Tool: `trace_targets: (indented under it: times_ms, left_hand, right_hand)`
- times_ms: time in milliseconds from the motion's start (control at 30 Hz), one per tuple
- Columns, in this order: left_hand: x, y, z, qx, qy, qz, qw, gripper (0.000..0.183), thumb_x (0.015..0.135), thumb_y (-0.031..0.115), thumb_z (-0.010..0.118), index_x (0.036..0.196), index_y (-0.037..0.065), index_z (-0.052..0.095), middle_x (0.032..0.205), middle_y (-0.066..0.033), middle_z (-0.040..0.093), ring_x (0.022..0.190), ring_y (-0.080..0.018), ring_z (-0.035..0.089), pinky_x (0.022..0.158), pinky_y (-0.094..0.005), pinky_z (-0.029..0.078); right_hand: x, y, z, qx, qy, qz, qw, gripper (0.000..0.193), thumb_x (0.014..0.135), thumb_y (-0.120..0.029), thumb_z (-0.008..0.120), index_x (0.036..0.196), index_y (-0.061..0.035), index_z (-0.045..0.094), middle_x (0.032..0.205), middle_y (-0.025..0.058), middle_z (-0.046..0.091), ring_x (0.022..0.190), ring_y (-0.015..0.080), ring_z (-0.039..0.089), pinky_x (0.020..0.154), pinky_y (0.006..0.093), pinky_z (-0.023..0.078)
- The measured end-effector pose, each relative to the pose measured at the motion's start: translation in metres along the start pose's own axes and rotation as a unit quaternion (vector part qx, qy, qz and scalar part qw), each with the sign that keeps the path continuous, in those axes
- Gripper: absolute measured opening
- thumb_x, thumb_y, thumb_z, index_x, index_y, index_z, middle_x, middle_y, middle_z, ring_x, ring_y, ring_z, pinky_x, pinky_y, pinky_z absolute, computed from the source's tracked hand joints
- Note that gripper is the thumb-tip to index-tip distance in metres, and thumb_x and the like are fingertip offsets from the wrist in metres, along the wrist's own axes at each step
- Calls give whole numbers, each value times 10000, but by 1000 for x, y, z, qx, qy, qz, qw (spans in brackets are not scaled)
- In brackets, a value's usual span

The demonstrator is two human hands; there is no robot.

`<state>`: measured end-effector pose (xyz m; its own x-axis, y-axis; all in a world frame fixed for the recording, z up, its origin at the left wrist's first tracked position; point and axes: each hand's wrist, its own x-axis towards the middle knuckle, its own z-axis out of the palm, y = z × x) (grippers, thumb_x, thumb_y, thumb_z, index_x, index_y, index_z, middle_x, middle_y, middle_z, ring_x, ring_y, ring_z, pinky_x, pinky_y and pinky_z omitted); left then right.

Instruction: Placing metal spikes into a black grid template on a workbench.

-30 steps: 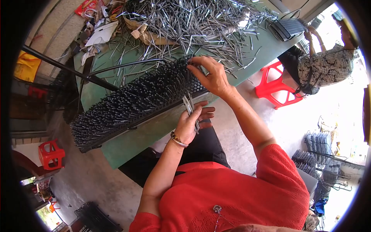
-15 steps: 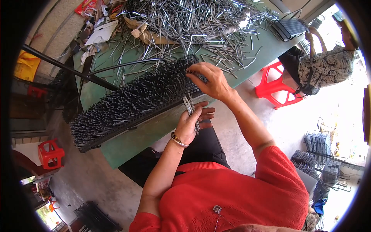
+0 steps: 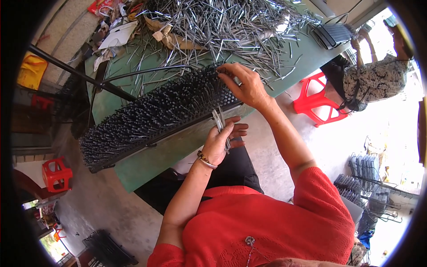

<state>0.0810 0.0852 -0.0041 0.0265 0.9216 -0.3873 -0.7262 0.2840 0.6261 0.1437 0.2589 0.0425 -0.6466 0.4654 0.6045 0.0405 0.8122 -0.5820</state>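
Our right hand (image 3: 247,86) pinches at the near end of the dark pin-filled board (image 3: 155,115) on the green tabletop (image 3: 169,155), prob. gripping one pin. Left hand (image 3: 220,142) sits just below the board's edge, closed on a bundle of metal pins (image 3: 219,121), long axis pointing up toward the board.

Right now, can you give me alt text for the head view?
A person in a red sweater holds a small bundle of metal pins in the left hand while the right hand touches a dark board bristling with pins on a green table heaped with loose pins.
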Motion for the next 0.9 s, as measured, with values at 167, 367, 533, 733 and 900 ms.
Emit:
trace_targets:
  times_ms: [167, 367, 533, 733, 900]
  left_hand:
    - [-1, 0, -1, -4, 2, -1, 1000, 348, 975, 267, 475, 1241, 43, 489, 1095, -125, 627, 956, -173, 610, 733, -326, 546]
    - [0, -1, -1, 3, 1, 4, 1000, 359, 974, 283, 478, 1244, 48, 493, 1099, -120, 629, 945, -151, 622, 725, -306, 554]
    - [0, -2, -2, 5, 4, 4, 1000, 360, 972, 284, 482, 1241, 46, 496, 1091, -117, 631, 940, -150, 622, 726, -305, 553]
    - [1, -3, -2, 7, 4, 1, 1000, 353, 969, 276, 489, 1235, 45, 498, 1089, -121, 630, 949, -164, 615, 738, -318, 545]
    - [0, -2, -3, 8, 3, 5, 1000, 350, 972, 266, 479, 1242, 44, 493, 1091, -118, 631, 940, -149, 622, 726, -306, 551]
  right_hand:
    - [-1, -3, -1, -28, -25, -48, 998, 208, 825, -61, 655, 1028, -44, 613, 840, 96, 622, 728, 231, 620, 633, 330, 496]
    - [6, -8, -5, 40, -57, 40, 997, 148, 842, -106, 627, 964, -23, 606, 847, 132, 624, 772, 322, 608, 681, 381, 499]
    - [0, 1, -2, 9, -43, 2, 999, 161, 839, -117, 641, 976, -33, 627, 908, 129, 652, 810, 310, 621, 731, 374, 493]
    - [-9, 4, 2, -30, -29, 21, 999, 187, 832, -115, 658, 1005, -45, 643, 946, 117, 667, 861, 289, 624, 763, 364, 487]
    - [-8, -2, 4, -8, -17, 44, 999, 216, 828, -126, 664, 1033, -59, 646, 948, 108, 665, 865, 287, 612, 776, 373, 473]
